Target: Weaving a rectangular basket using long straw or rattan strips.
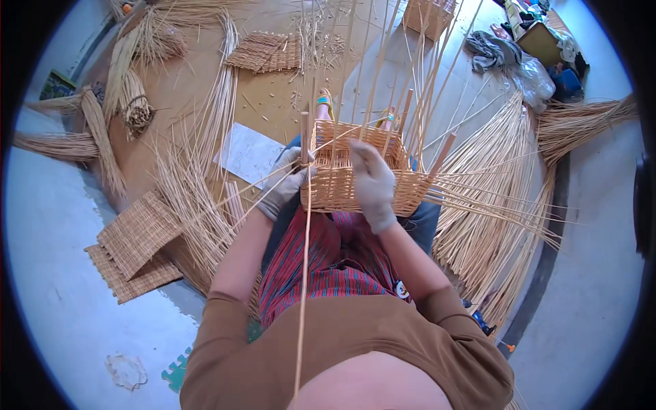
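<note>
A woven wicker basket rests on my lap, with tall thin stakes rising from it and loose strands fanning out sideways. My gloved left hand grips at its left corner, around a thin weaving rod and beside an upright wooden post. The rod hangs down over my body toward the lower edge. My gloved right hand is raised over the basket's near wall, fingers loosely bent and thumb apart, with nothing visible held in it.
Bundles of willow rods fan out at right; others lie at upper left. Woven panels lie at left, more ahead beside scraps. A paper sheet, another woven item, cloth and plastic bags surround me.
</note>
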Demonstrator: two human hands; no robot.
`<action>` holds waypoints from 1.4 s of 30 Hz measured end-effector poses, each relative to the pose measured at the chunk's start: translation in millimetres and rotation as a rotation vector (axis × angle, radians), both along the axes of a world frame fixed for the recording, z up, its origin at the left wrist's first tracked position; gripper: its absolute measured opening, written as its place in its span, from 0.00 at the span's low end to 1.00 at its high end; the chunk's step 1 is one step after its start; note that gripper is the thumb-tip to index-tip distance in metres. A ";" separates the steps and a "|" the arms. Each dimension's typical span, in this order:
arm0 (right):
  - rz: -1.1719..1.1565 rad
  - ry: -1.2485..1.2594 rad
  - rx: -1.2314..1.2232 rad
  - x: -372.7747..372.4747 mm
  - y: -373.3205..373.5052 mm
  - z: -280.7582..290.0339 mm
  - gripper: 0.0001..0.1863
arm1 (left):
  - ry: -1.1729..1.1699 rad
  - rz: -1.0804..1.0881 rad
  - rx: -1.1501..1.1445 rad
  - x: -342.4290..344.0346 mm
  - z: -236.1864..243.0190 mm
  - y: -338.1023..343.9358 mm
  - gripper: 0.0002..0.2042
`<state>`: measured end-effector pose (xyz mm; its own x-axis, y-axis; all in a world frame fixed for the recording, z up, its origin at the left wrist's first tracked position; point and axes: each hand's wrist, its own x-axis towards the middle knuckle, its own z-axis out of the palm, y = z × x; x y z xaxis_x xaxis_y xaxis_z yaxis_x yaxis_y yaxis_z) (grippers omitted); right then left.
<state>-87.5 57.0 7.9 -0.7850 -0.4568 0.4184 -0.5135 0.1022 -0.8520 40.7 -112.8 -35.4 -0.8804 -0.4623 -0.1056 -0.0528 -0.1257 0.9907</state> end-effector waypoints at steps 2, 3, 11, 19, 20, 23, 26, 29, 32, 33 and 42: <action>-0.003 0.360 0.226 -5.5 -42.5 42.2 0.27 | 0.008 0.126 -0.077 -0.2 -10.0 11.5 0.09; -0.044 0.409 0.441 -5.7 -56.9 57.8 0.32 | -0.013 0.185 -0.057 0.1 -15.0 15.9 0.09; -0.008 -0.432 -0.207 -13.6 64.9 -51.6 0.10 | 0.029 0.701 -0.574 6.0 -12.9 69.7 0.18; -0.155 0.304 0.153 -68.6 18.8 37.9 0.30 | -0.342 0.032 -1.246 -36.5 28.4 112.1 0.39; -0.277 0.662 0.245 -72.5 38.8 26.1 0.28 | -0.377 0.027 -1.309 -36.1 26.6 110.3 0.35; -0.403 -0.178 0.075 -57.7 118.6 -18.1 0.11 | -0.298 0.128 -1.549 -46.9 26.1 116.2 0.28; -0.352 0.210 0.076 -50.3 121.9 8.4 0.08 | -0.044 -0.044 -1.318 -76.8 49.0 146.1 0.33; -0.386 0.764 0.445 -97.5 95.9 42.5 0.19 | -0.427 -0.185 -1.418 -102.6 33.5 179.5 0.35; -0.586 0.796 0.345 -122.2 92.4 64.7 0.32 | -0.474 -0.314 -1.464 -109.8 42.3 178.4 0.35; -0.576 0.614 0.093 -115.9 87.8 74.1 0.30 | -0.378 -0.228 -1.494 -111.8 29.6 175.4 0.36; 0.074 0.364 0.223 75.6 25.8 47.2 0.24 | 0.184 0.040 -0.430 -23.5 -51.7 164.0 0.18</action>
<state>-12.0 82.9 55.1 -0.5666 -0.6168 0.5464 -0.7891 0.2151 -0.5754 17.1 51.2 -87.2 -0.8473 -0.4636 0.2592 0.1251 0.3002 0.9456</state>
